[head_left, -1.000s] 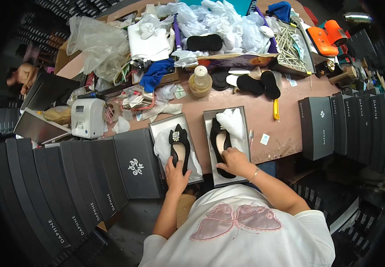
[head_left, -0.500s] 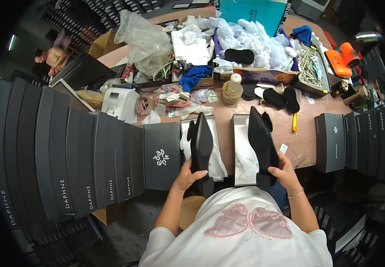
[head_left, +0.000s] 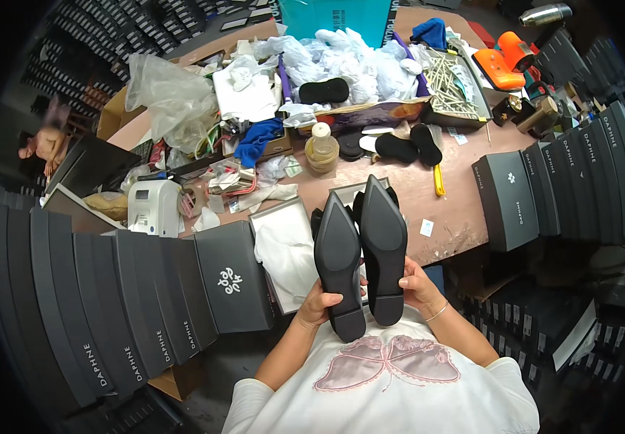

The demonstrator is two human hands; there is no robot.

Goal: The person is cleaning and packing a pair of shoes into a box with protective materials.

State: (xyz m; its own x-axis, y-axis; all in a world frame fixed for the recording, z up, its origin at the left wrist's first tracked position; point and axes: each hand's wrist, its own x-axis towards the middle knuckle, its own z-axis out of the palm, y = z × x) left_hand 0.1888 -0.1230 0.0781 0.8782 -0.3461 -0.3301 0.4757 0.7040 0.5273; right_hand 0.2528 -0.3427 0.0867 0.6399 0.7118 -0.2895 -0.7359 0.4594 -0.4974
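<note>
Black flat shoes, light and stiff-soled: your left hand grips the left shoe by its heel, your right hand the right shoe.

a row of dark grey shoe box lids with white marks leans along the left. more dark boxes stand in a row on the right of the counter. an open box with white paper inside lies near the front edge. a teal box stands at the far side. a small white sticker lies on the counter.
</note>
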